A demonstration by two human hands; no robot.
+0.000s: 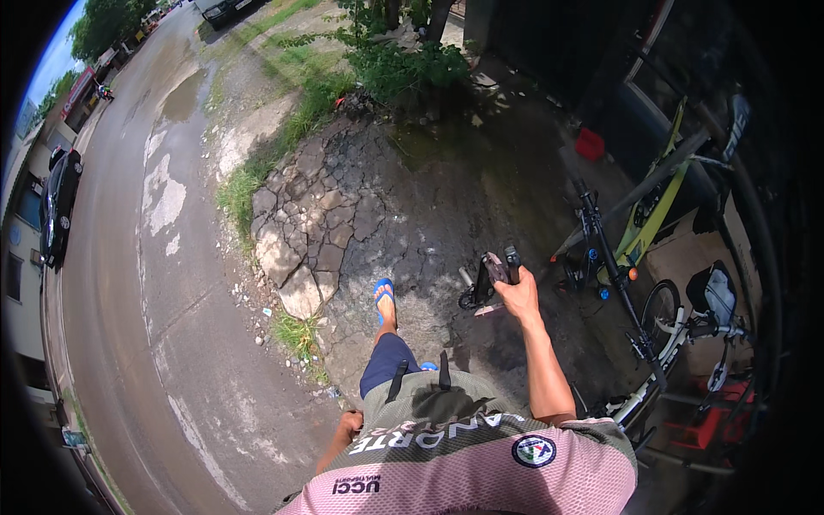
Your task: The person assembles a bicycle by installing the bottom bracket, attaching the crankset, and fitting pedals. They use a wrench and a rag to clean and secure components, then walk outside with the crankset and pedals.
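My right hand point(518, 297) reaches forward with its fingers closed around a dark mechanical part point(498, 268). That part has a brownish flat face and black ends; its exact kind I cannot make out. Just beyond and beside it show a small black wheel point(467, 301) and a short pale tube, and whether they join the held part I cannot tell. My left hand point(351, 421) hangs low beside my waist, its fingers curled. The inside of that hand is hidden. Below me, one foot in a blue flip-flop point(384, 290) is forward on the cracked ground.
On the right, a yellow-green bike frame point(650, 210), a black bar point(614, 266) and a white bicycle point(678, 330) crowd together. A red object point(590, 144) lies farther off. Broken paving point(322, 223) and grass border the road point(129, 223), where a black car point(60, 206) is parked. Bushes point(403, 73) grow ahead.
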